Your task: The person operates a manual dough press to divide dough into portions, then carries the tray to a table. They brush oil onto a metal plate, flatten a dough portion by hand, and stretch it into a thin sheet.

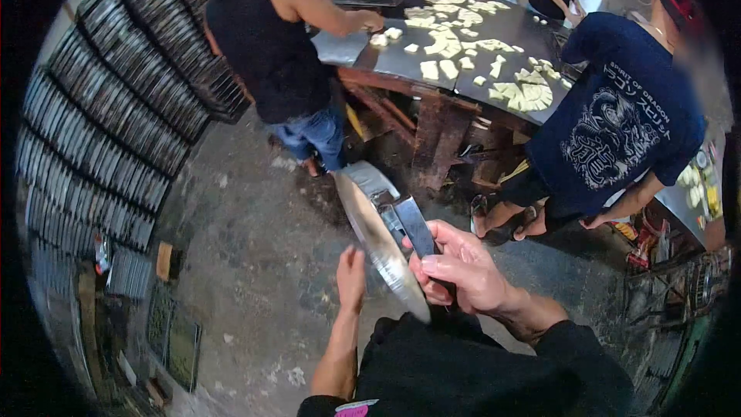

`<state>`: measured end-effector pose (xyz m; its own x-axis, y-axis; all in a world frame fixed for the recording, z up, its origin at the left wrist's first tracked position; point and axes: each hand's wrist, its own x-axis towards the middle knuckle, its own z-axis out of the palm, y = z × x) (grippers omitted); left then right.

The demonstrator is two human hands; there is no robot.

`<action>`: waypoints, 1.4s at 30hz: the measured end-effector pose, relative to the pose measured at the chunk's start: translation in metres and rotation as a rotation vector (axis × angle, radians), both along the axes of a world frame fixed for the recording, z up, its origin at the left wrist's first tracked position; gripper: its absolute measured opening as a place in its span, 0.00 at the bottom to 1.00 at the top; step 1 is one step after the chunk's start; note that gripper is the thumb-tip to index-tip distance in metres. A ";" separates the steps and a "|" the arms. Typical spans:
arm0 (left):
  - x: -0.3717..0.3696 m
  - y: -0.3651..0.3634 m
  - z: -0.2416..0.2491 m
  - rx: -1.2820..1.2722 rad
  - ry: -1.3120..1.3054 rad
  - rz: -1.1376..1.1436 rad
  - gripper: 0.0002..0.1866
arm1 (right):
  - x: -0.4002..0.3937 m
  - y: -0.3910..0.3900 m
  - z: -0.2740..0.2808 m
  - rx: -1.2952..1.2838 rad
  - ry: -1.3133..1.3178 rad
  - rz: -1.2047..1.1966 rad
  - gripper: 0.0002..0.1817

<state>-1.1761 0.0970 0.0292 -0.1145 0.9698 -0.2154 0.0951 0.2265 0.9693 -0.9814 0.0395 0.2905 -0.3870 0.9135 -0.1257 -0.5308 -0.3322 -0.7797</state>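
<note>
My right hand (467, 269) is wrapped round the dark, flat handle (415, 225) of a round metal pan-like disc (373, 228). The disc is tipped almost on edge in front of my body, with a pale, dusty-looking face towards the left. A metal bracket joins the handle to it near the top; its exact kind I cannot make out. To the left of the disc, apart from its lower part, my left hand (351, 279) is raised with fingers curled in. Whatever those fingers hold, if anything, is hidden.
Pale dough pieces (525, 93) lie on a dark worktable (397, 66) ahead. One person in a black sleeveless top (270, 38) stands at its left; another in a navy printed shirt (625, 108) is at right. Stacked trays (116, 85) line the left wall. Stained concrete floor (255, 262) lies between.
</note>
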 end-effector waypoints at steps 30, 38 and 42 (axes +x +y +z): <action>0.384 0.540 0.258 0.426 -0.332 -0.804 0.13 | 0.250 0.468 0.078 0.107 -0.305 -0.906 0.07; 0.512 0.614 0.261 0.136 -0.694 -0.910 0.13 | 0.360 0.531 0.071 0.175 -0.560 -0.997 0.06; 0.595 0.631 0.279 0.067 -0.825 -0.839 0.16 | 0.442 0.561 0.060 0.206 -0.830 -1.025 0.09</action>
<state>-0.5813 0.7283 0.3084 0.7147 0.6875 0.1285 -0.4712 0.3375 0.8149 -0.5392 0.6005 0.3509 0.6050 0.7742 0.1861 0.1845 0.0911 -0.9786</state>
